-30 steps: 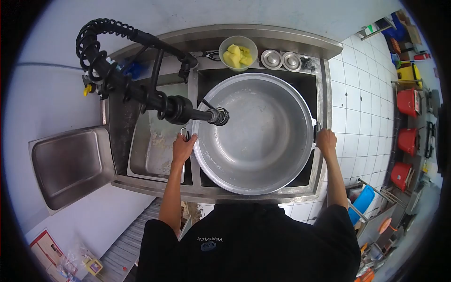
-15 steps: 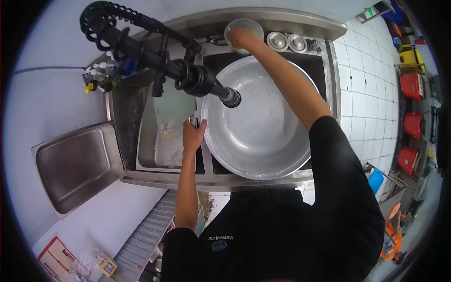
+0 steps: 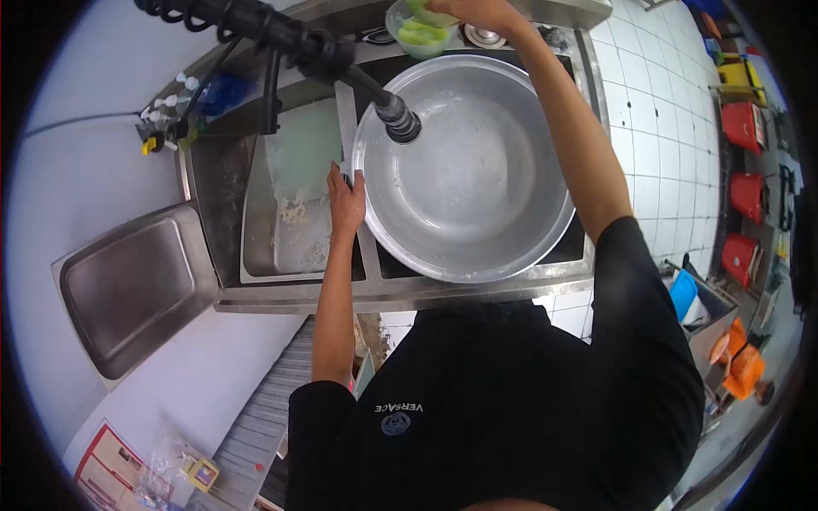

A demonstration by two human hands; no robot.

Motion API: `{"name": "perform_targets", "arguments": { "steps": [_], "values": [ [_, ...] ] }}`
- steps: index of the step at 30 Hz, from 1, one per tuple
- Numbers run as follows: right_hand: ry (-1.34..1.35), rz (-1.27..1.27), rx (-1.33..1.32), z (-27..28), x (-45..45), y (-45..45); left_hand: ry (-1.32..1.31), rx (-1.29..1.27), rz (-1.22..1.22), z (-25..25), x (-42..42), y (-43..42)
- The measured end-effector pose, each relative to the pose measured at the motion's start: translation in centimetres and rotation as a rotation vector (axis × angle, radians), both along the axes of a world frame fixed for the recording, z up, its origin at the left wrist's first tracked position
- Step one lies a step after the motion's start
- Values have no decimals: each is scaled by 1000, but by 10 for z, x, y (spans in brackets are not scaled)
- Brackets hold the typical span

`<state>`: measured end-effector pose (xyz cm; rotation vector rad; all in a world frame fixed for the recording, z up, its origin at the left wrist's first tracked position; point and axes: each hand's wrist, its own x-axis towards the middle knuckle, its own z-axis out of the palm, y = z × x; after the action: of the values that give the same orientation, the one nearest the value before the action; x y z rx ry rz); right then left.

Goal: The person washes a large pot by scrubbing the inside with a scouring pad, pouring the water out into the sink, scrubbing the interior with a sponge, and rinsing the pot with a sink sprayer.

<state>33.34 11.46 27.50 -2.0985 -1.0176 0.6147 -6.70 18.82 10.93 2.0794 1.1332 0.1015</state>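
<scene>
A large round aluminium basin (image 3: 473, 170) rests over the right-hand sink bowl, its inside bare. My left hand (image 3: 345, 206) is at the basin's left rim, fingers closed around the side handle there. Past the far rim, my right hand (image 3: 486, 12) grips a light-green sponge (image 3: 432, 14), partly cut off by the top of the view. Just below that sponge, a clear plastic bowl (image 3: 399, 19) holds more yellow-green pieces that look like sponge. A black sprayer hose with a metal nozzle (image 3: 400, 123) hangs over the basin's left part.
In the left sink, a steel tray (image 3: 260, 277) contains cloudy water and pale food scraps. Another steel pan (image 3: 141, 277) sits further left. Round metal lids (image 3: 484, 36) lie on the back ledge. Pump bottles (image 3: 175, 102) stand at the wall. Red bins (image 3: 743, 126) line the right side.
My right hand has come up out of the plastic bowl, moving right with the green sponge now showing in it. My left hand stays at the basin's handle. The view has shifted.
</scene>
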Motion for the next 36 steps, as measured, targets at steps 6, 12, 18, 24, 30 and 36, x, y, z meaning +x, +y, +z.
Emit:
{"name": "perform_targets", "arguments": {
  "steps": [6,12,18,24,30,36],
  "values": [
    [528,-249,306,-53,-71,-117,-146,288,-171,-1,3,-4],
    [845,-524,282,-194,-191,-182,-120,311,-331,4,37,-4],
    [822,-841,144,-229,-274,-188,-16,442,-310,-11,49,-3],
    [762,-808,67,-207,-303,-207,33,570,-332,-25,46,6],
    [610,-704,50,-218,-333,-188,149,487,-282,-21,48,9],
    [497,-711,-38,-204,-347,-187,-12,183,-349,3,34,-58]
  ]
}}
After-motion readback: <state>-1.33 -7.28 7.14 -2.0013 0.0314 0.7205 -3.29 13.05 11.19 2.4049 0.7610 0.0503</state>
